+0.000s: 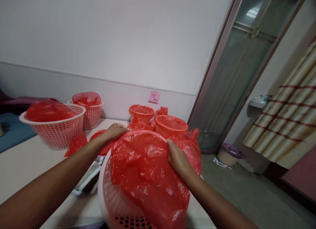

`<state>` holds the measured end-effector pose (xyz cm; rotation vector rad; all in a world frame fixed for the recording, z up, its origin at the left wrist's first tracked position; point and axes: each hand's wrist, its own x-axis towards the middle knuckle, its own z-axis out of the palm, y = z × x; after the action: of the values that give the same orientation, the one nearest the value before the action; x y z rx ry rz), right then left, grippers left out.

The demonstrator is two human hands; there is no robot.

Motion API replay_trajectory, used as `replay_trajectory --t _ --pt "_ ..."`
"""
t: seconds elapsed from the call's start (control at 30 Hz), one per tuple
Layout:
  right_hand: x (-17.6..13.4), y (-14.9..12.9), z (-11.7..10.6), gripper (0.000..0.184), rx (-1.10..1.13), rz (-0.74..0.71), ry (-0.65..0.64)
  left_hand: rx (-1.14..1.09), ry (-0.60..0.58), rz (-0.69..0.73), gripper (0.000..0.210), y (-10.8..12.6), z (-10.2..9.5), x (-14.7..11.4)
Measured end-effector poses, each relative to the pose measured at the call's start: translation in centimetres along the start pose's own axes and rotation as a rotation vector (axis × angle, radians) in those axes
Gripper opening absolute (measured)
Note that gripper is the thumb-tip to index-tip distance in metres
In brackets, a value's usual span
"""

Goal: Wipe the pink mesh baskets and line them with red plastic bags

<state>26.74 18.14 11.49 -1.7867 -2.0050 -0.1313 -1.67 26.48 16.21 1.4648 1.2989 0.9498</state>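
Note:
A pink plastic basket [108, 196] with a perforated wall is tilted toward me at the near edge of the table. A thin red plastic bag [150, 169] hangs over its far rim and drapes down inside its mouth. My left hand [116, 130] pinches the bag at the far left of the rim, thumb along the edge. On the right, my right hand [178, 156] is closed over the bag and rim, with its fingers hidden behind. Part of the bag bulges outside the basket, near my right wrist.
Two pink baskets holding red bags, a large one [56, 131] and a smaller one [92, 113], stand at the left. Behind mine are two baskets lined in red, [142, 111] and a nearer lined basket [171, 123]. A pink note [154, 97] is on the wall; a bin [228, 156] stands on the floor.

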Motion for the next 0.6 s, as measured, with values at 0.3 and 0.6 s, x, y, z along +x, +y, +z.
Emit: replay_trajectory --t 0.3,0.6 --pt "1.0 0.6 0.2 0.041 -0.034 0.067 -0.008 0.100 0.137 0.044 0.038 -2.7 -2.6 -3.3" --pt "1.1 -0.2 0.3 0.046 -0.032 0.051 -0.012 0.452 0.261 0.256 0.025 -3.2 -1.7 -6.3"
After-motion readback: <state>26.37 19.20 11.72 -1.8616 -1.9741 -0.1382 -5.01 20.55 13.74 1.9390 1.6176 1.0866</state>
